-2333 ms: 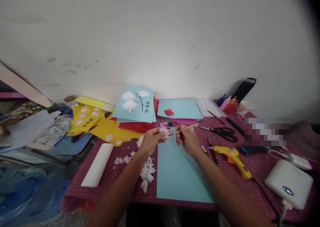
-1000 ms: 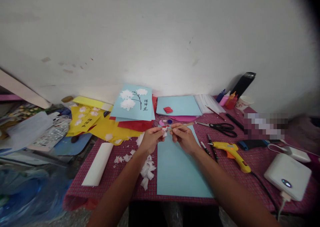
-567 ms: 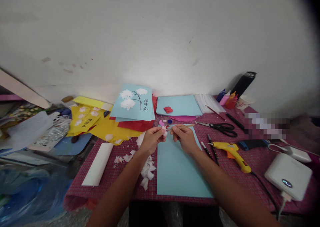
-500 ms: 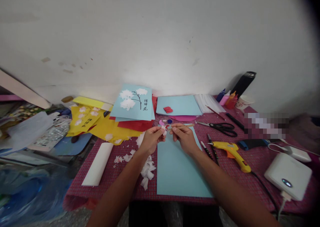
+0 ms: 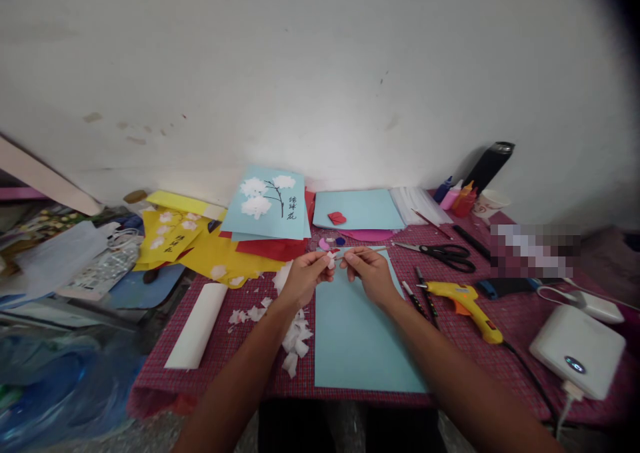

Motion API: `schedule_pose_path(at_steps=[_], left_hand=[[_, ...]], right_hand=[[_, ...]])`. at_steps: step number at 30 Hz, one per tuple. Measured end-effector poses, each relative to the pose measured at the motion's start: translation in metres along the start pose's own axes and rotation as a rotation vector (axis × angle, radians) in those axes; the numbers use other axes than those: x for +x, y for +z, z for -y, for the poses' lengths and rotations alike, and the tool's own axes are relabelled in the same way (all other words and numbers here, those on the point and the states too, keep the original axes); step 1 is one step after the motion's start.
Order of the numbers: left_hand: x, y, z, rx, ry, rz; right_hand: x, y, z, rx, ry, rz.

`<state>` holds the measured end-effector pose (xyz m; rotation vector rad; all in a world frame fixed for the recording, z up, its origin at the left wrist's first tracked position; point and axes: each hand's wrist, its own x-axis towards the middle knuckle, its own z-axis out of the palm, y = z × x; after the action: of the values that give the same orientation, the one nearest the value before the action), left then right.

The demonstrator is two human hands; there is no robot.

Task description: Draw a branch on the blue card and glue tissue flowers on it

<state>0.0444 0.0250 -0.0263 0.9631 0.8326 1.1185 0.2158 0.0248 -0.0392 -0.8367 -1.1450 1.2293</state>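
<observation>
Over the top edge of a light blue sheet, my two hands meet closely. My left hand pinches a small piece of white tissue paper. A thin brown stick is held between the fingers of my right hand, its tip pointing at the tissue. Just beyond the hands lie a pink piece and a dark blue round piece. Torn white tissue scraps lie beside my left forearm.
Scissors, markers, a yellow glue gun and a white power bank lie right. Paint bottles and a black flask stand behind. A white paper roll and flower pictures are left.
The stick in my right hand has tilted flatter, and the tissue in my left hand has shifted slightly. Both hands stay in nearly the same place.
</observation>
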Motion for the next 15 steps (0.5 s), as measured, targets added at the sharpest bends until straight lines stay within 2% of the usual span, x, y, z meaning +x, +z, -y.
schedule_pose_path(at_steps=[6,15], left_hand=[[-0.0003,0.0011,0.0011,0.062,-0.004,0.028],[-0.0024,0.0031,-0.0027,0.085,-0.038,0.05]], right_hand=[[0.0006,-0.0006,-0.0012,0.006,0.011,-0.03],[0.0001,-0.0058,0.002,0.031,-0.012,0.027]])
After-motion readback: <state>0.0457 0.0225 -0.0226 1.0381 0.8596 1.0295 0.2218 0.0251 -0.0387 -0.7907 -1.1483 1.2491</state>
